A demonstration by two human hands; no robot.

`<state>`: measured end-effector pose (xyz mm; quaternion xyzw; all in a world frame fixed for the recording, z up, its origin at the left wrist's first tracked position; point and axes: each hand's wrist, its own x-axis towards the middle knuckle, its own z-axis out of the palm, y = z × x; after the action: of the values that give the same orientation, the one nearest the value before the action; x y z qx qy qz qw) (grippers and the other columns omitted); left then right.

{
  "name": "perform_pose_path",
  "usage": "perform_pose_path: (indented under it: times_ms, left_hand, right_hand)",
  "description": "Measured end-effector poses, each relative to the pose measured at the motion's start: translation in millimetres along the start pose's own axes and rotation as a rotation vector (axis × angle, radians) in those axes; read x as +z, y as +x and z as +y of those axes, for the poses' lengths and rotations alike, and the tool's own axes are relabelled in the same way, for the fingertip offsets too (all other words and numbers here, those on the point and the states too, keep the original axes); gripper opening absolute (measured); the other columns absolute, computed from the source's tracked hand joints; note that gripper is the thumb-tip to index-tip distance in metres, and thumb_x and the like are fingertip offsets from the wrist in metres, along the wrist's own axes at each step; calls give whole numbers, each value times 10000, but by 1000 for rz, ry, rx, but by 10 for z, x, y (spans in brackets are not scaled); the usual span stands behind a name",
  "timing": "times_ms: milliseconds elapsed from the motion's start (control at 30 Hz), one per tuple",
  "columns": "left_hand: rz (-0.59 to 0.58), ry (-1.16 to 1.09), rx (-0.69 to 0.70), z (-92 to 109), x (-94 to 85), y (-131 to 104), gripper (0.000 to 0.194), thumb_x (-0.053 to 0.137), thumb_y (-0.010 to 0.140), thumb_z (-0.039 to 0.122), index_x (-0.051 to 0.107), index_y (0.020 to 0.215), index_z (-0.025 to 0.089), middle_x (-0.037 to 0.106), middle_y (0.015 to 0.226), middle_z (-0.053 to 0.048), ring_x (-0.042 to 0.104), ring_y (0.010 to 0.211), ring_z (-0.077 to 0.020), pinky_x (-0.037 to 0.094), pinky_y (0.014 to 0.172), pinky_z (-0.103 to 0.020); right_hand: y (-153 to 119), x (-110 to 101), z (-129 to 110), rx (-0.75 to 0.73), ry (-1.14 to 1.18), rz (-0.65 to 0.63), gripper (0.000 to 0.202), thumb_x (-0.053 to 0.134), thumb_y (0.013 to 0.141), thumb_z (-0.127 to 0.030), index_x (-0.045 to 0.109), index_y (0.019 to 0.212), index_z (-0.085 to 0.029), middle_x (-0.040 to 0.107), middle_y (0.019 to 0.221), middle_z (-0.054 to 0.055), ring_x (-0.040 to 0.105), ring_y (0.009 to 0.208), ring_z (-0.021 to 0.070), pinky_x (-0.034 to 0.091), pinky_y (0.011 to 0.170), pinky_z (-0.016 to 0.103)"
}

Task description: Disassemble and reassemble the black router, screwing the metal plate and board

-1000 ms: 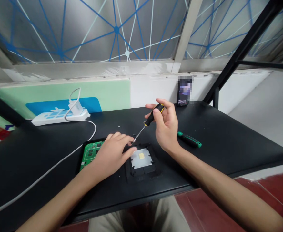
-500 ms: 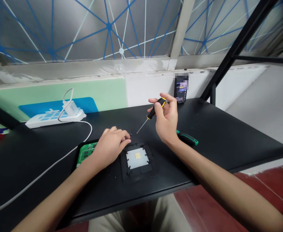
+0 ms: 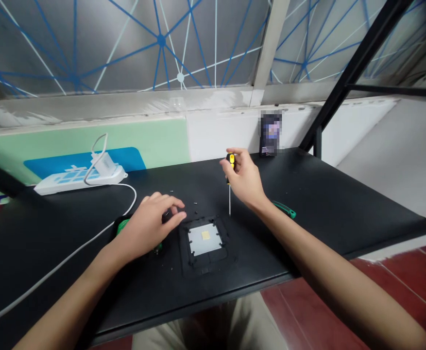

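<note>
One screwdriver [image 3: 230, 161] upright in right hand [image 3: 247, 180], fingers wrapped round it, just beside black panel [image 3: 205, 261] | left hand [image 3: 149, 223] loosely spread, nothing seen in it, over green board [image 3: 122, 225] | screws [image 3: 195, 203] beyond panel on table [image 3: 264, 243]

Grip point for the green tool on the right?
Probably the exposed right end of the green tool, pinched across its narrow width, coming from above and the person's right. It is long and slim and lies flat on the black table, and the right forearm hides part of its left side.
</note>
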<state>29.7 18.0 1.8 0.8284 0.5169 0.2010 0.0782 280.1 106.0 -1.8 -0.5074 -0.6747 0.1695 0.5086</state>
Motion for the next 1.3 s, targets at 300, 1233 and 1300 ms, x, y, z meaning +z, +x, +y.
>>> perform_pose_path:
  times_ms: [300,1233,1300]
  left_hand:
    - [-158,-12,103,319,7,-275,349,710,867,436,610,1146,254,617,1190,-53,547,1067,-300,420,937,-476]
    - [-104,-57,-30,545,168,-281,261,679,746,292,617,986,209,566,1073,-61,497,1024,-300,444,893,-479]
    - [-97,-52,-27,550,166,-284,259,677,750,288,616,989,207,568,1074,-63,500,1022,-303,448,885,-481]
  right_hand:
    - [-92,55,56,41,-484,-361,289,568,869,-260,648,1137,-187,585,1082,131,660,934,258,503,883,401]
    - [-672,-436,-286,-382,-301,-946,697,747,753,-626,628,1260,-164,562,1230,136,553,1137,292,485,1019,471]
    - [-684,-427,-264,-359,-271,-933,633,757,772,-572,630,1253,-179,559,1230,127,548,1156,285,486,1028,465]
